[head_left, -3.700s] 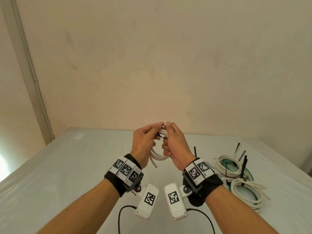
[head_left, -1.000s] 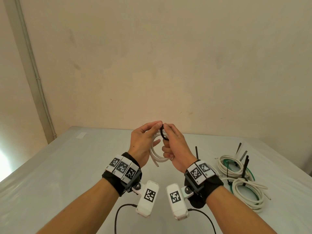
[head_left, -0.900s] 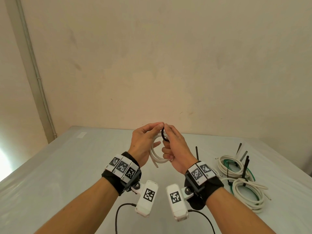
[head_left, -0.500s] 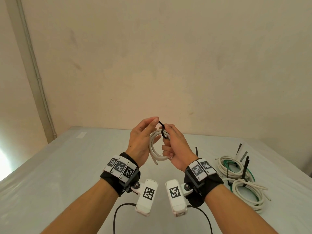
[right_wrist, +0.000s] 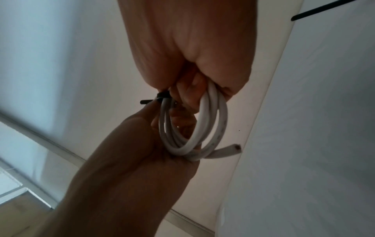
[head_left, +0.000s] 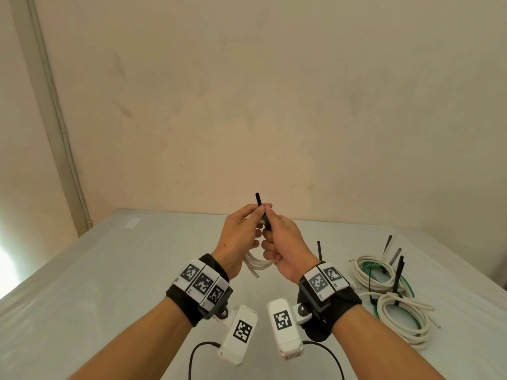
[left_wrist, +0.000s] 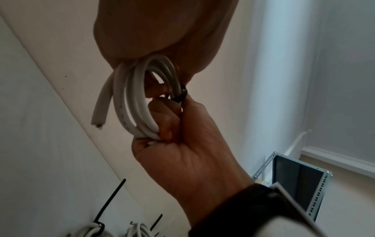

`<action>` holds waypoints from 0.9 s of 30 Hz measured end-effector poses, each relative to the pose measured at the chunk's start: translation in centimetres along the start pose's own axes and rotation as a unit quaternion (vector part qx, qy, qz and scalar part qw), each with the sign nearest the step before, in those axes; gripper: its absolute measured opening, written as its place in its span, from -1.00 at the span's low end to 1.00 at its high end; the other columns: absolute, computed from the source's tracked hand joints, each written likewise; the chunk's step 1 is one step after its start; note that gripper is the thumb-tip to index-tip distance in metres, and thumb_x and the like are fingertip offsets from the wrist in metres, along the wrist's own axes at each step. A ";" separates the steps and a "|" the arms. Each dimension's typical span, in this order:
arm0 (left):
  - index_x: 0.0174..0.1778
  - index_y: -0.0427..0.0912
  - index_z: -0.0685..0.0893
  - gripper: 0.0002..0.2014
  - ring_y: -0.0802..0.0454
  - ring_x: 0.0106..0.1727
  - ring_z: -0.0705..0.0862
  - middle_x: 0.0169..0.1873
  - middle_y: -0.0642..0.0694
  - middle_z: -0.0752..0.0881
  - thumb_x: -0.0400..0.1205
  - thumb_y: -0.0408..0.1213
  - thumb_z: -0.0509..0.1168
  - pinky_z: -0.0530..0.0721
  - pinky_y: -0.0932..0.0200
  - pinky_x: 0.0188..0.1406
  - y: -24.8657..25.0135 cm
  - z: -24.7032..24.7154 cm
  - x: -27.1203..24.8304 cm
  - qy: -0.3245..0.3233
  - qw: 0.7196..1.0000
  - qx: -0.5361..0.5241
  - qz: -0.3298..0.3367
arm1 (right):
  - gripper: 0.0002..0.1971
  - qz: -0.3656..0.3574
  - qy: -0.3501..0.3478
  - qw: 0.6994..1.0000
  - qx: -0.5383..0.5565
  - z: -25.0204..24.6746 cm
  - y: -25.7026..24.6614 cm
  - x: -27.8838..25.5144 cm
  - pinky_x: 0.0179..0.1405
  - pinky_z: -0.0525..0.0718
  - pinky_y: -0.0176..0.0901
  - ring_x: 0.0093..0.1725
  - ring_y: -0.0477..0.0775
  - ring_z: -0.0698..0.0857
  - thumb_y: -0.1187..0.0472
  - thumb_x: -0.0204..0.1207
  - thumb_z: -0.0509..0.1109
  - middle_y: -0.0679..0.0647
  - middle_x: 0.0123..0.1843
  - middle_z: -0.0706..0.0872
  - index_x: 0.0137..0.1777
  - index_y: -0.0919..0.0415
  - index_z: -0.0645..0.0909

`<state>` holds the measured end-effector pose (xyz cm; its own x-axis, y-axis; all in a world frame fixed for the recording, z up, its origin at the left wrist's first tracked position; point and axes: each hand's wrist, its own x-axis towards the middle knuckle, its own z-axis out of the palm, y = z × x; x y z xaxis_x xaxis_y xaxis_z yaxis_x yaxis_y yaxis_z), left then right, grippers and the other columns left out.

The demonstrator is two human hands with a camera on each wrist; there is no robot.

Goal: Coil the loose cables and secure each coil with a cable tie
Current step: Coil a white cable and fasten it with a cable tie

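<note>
No readable text, brands or numbers in any view. Only markings were black-and-white square fiducial codes: on the left wristband (head_left: 202,283), right wristband (head_left: 325,281) and both white camera housings (head_left: 242,331). Faint print on the white cable coil (right_wrist: 220,133) was illegible.

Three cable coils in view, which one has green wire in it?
The far coil on the table, right side: green loops run through its white ones. The near coil and the held coil are all white.
</note>
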<state>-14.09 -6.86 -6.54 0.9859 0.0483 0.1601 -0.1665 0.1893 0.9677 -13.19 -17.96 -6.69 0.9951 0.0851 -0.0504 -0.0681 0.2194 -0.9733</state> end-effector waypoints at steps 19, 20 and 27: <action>0.06 -0.23 0.81 -0.76 0.10 -0.56 0.33 -0.24 -0.14 0.64 0.81 -0.19 0.28 0.31 0.25 -0.60 0.3 0.0 1.0 0.009 1.000 0.021 0.004 | -0.51 -0.006 0.009 0.999 -0.032 -0.5 -0.3 0.4 -0.58 0.20 -0.20 -0.56 -0.07 0.22 -0.28 0.76 0.19 -0.03 -0.48 0.32 0.18 0.18 0.60; 0.08 -0.23 0.82 -0.76 0.11 -0.56 0.32 -0.25 -0.12 0.62 0.80 -0.18 0.30 0.30 0.26 -0.60 0.4 -0.1 1.1 0.003 1.000 0.012 -0.001 | -0.53 -0.009 0.004 0.999 -0.034 -0.6 -0.4 0.3 -0.57 0.20 -0.19 -0.55 -0.07 0.22 -0.27 0.77 0.18 -0.03 -0.48 0.31 0.14 0.15 0.62; 0.06 -0.20 0.88 -0.78 0.13 -0.56 0.30 -0.24 -0.17 0.64 0.78 -0.31 0.30 0.24 0.28 -0.62 0.3 -0.2 1.6 -0.001 1.000 -0.004 -0.011 | -0.52 -0.011 -0.001 0.999 -0.050 -0.8 -0.5 0.0 -0.54 0.42 -0.17 -0.59 -0.07 0.27 -0.22 0.81 0.12 -0.06 -0.51 0.29 0.02 0.17 0.64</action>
<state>-12.57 -6.55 -6.03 0.9895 0.0416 0.1387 -0.1443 0.1990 0.9693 -13.08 -18.88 -6.37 0.9960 0.0841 -0.0287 -0.0390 0.1230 -0.9916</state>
